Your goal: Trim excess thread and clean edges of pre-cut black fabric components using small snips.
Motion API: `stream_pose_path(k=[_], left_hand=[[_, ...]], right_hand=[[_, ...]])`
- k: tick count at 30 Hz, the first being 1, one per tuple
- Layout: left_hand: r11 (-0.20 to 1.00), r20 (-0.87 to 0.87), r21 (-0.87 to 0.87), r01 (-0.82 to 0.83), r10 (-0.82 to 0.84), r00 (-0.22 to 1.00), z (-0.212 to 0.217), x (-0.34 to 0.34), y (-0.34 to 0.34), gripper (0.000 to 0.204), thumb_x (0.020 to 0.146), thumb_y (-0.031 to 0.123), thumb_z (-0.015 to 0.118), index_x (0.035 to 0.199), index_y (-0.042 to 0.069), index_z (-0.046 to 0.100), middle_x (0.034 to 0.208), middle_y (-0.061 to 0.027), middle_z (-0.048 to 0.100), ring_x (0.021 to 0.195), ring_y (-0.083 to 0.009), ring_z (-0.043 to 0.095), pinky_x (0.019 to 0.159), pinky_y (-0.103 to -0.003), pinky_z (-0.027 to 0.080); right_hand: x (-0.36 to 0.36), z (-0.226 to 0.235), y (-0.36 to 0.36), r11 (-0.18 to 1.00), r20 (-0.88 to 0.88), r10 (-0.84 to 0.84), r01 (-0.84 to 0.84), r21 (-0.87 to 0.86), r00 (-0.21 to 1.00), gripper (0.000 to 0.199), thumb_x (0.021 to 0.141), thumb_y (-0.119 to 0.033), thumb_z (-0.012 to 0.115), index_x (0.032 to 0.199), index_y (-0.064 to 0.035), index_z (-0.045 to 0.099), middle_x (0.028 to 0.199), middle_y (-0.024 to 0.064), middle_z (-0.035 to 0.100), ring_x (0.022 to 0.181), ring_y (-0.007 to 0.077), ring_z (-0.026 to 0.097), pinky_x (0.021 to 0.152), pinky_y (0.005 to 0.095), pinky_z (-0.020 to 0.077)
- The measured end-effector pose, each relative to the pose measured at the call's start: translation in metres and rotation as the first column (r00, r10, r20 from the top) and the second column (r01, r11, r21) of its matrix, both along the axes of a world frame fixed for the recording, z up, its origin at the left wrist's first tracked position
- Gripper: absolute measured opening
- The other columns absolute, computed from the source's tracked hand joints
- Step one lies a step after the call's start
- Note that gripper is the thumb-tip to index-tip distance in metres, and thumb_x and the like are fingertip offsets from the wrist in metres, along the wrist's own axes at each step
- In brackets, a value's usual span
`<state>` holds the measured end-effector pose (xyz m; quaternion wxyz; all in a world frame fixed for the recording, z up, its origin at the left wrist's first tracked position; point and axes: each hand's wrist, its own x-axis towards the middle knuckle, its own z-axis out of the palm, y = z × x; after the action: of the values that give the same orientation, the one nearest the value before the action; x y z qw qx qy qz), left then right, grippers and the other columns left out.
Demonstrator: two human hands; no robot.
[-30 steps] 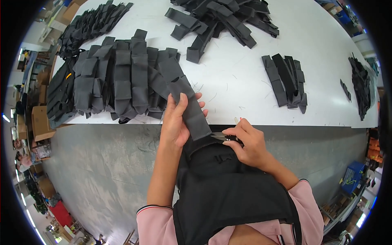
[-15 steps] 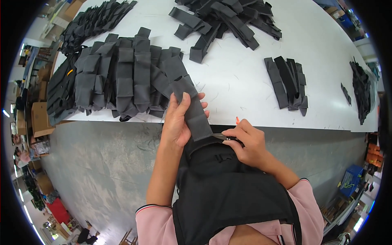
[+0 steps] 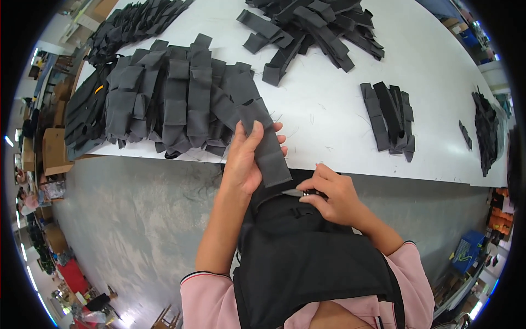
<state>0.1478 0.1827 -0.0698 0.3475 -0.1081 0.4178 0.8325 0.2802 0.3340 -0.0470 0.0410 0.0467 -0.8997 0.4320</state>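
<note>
My left hand grips a dark grey fabric strip, thumb on top and fingers behind it. Its stitched lower end hangs past the table's front edge, over my black apron. The upper part runs back to a row of similar folded grey strips at the table's left. To the right of the strip's end, my right hand is closed around a small cutter with a pointed silver blade and dark handle. The blade points left, just below the strip's end and apart from it.
On the white table lie a heap of grey strips at the back, a small bundle to the right, and a dark pile near the right edge. A black piece with an orange tab is at the left.
The blade was touching the strip's lower end and is now slightly below it, apart. The left hand and strip have shifted a little to the right in the picture.
</note>
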Motion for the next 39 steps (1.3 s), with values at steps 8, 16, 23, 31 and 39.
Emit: stream_pose_path(k=[8,16,23,31,39], left_hand=[[1.000,-0.017,0.004,0.023,-0.023,1.000,0.005,-0.001,-0.001,0.033,0.093,0.026,0.053,0.116,0.010,0.036,0.105,-0.0134,0.057,0.087,-0.0210,0.060,0.070,-0.037,0.055],[0.999,0.017,0.008,0.035,-0.035,0.999,0.005,0.002,-0.007,0.034,0.093,0.026,0.053,0.116,0.009,0.035,0.105,-0.0143,0.057,0.087,-0.0223,0.059,0.070,-0.037,0.055],[0.991,0.171,0.113,0.075,-0.094,0.981,-0.007,0.000,-0.007,0.031,0.094,0.023,0.051,0.115,0.009,0.034,0.105,-0.0153,0.056,0.087,-0.0230,0.059,0.069,-0.039,0.055],[0.998,0.138,0.060,0.025,-0.033,0.990,-0.002,-0.001,-0.004,0.028,0.093,0.024,0.052,0.112,0.008,0.039,0.103,-0.0139,0.057,0.084,-0.0213,0.060,0.068,-0.039,0.055],[0.985,-0.012,0.174,0.009,-0.007,1.000,-0.009,0.011,-0.008,0.039,0.090,0.027,0.059,0.118,0.012,0.036,0.107,-0.0107,0.058,0.087,-0.0200,0.060,0.069,-0.037,0.055]], right_hand=[[-0.021,0.002,-0.011,0.998,-0.119,0.044,-0.038,0.056,0.992,0.023,0.069,-0.010,0.071,0.090,-0.0095,0.061,0.077,0.0047,0.047,0.061,0.0214,0.053,0.053,0.0318,0.0421],[-0.032,0.001,-0.014,0.952,-0.205,0.220,-0.164,0.260,0.954,0.021,0.068,-0.010,0.070,0.085,-0.0092,0.058,0.077,0.0028,0.048,0.059,0.0193,0.052,0.051,0.0318,0.0394],[-0.031,-0.001,-0.006,0.897,-0.298,0.331,-0.200,0.393,0.896,0.015,0.067,-0.008,0.064,0.081,-0.0082,0.060,0.073,0.0014,0.048,0.057,0.0171,0.051,0.050,0.0293,0.0376],[-0.027,0.006,0.000,0.975,-0.219,0.210,-0.190,0.112,0.953,0.022,0.068,-0.011,0.071,0.089,-0.0105,0.063,0.076,0.0031,0.052,0.058,0.0209,0.052,0.053,0.0318,0.0406],[-0.030,0.010,0.007,0.955,0.041,0.130,-0.114,-0.275,0.991,0.036,0.064,-0.005,0.073,0.097,-0.0058,0.060,0.074,0.0021,0.047,0.061,0.0153,0.045,0.054,0.0276,0.0366]])
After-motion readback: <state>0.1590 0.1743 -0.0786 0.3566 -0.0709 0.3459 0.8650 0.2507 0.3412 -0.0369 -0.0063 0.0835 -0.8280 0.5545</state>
